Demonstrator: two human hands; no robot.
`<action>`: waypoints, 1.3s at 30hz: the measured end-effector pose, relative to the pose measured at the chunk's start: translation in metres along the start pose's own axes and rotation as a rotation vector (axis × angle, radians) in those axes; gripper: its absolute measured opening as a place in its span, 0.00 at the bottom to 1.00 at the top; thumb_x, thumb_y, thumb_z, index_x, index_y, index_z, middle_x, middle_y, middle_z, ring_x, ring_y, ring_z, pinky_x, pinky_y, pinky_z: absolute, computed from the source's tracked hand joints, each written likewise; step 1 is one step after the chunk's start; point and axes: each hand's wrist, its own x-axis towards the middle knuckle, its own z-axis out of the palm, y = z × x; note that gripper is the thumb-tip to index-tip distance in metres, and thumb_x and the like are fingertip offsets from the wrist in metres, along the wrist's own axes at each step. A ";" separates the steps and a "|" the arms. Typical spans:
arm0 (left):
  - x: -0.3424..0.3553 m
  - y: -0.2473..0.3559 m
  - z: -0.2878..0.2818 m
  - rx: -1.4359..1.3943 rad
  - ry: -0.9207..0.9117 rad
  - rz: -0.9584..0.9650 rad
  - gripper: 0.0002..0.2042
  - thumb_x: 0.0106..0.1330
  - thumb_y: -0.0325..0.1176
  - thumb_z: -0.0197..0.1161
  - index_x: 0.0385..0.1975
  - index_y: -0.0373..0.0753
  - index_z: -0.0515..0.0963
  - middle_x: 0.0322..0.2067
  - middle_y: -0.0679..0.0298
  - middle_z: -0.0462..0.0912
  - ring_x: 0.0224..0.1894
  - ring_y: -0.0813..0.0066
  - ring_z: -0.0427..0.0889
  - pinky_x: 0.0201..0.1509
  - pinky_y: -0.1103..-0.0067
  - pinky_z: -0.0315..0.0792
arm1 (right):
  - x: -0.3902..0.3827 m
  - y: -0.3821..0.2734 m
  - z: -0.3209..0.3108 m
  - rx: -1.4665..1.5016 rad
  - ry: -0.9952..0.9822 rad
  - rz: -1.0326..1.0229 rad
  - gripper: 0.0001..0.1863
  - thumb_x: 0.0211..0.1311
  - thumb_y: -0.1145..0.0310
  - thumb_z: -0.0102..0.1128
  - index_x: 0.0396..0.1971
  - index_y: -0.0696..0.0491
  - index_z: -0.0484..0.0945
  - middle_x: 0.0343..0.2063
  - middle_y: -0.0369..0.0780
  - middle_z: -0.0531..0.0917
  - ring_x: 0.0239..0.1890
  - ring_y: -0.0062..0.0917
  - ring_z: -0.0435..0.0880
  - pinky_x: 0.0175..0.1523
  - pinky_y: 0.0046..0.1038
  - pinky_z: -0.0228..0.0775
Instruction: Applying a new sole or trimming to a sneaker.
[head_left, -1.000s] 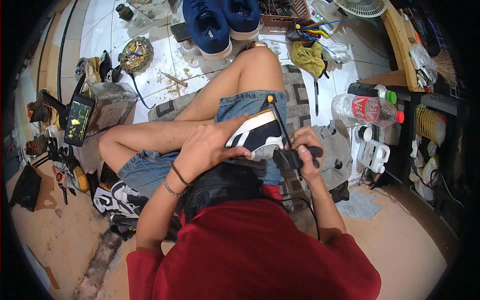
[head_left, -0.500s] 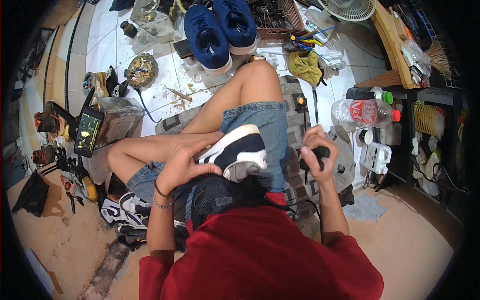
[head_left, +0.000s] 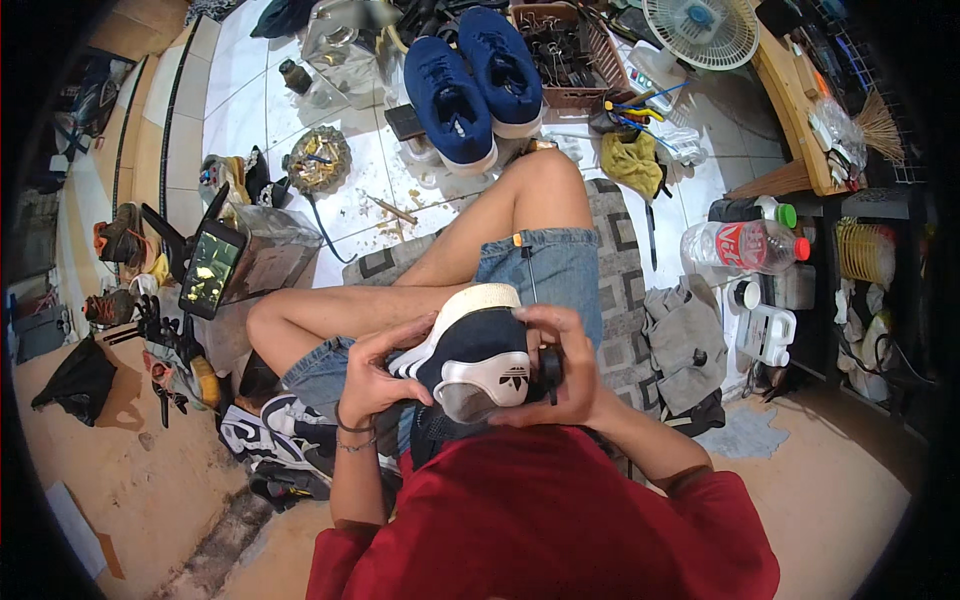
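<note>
A navy and white sneaker (head_left: 462, 345) is held over my lap, its pale sole edge upward and its white heel with a dark mark facing me. My left hand (head_left: 375, 372) grips its left side, thumb and fingers apart around it. My right hand (head_left: 568, 365) is curled against the sneaker's right side, around a rounded black tool handle (head_left: 548, 372). Above that hand a thin rod with an orange end (head_left: 519, 240) sticks up; whether it joins the black handle is hidden. The sneaker's opening shows grey lining (head_left: 466, 402).
Blue shoes (head_left: 450, 110) stand ahead, beside a basket of dark clips (head_left: 560, 55). A phone (head_left: 212, 268) leans on a stand at left, near a full ashtray (head_left: 319, 160). At right are plastic bottles (head_left: 745, 245), a grey cloth (head_left: 685, 340) and a fan (head_left: 702, 28).
My right hand has come left from beside my lap to the sneaker, bringing the black handle. The sneaker has turned so its heel faces me more. The whole view has shifted slightly.
</note>
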 end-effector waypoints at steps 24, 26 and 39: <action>0.039 -0.064 -0.028 -0.315 0.479 -0.131 0.28 0.78 0.51 0.34 0.49 0.31 0.74 0.41 0.52 0.83 0.43 0.69 0.83 0.51 0.76 0.76 | 0.068 0.048 0.040 -0.059 -0.323 0.153 0.30 0.53 0.65 0.69 0.57 0.54 0.74 0.30 0.37 0.77 0.33 0.22 0.76 0.43 0.25 0.70; 0.045 -0.081 -0.041 -0.012 0.602 -0.025 0.25 0.79 0.46 0.38 0.41 0.29 0.77 0.38 0.55 0.84 0.39 0.72 0.82 0.48 0.77 0.75 | 0.066 0.063 0.052 -0.275 -0.270 0.071 0.31 0.55 0.62 0.69 0.58 0.55 0.73 0.39 0.44 0.82 0.42 0.32 0.82 0.50 0.30 0.72; 0.016 -0.001 -0.048 -0.653 0.939 0.240 0.19 0.78 0.48 0.41 0.46 0.36 0.67 0.28 0.62 0.72 0.32 0.75 0.71 0.38 0.79 0.70 | 0.099 0.028 0.075 -0.298 -0.316 0.182 0.19 0.64 0.58 0.62 0.47 0.56 0.77 0.27 0.47 0.81 0.32 0.35 0.83 0.40 0.32 0.72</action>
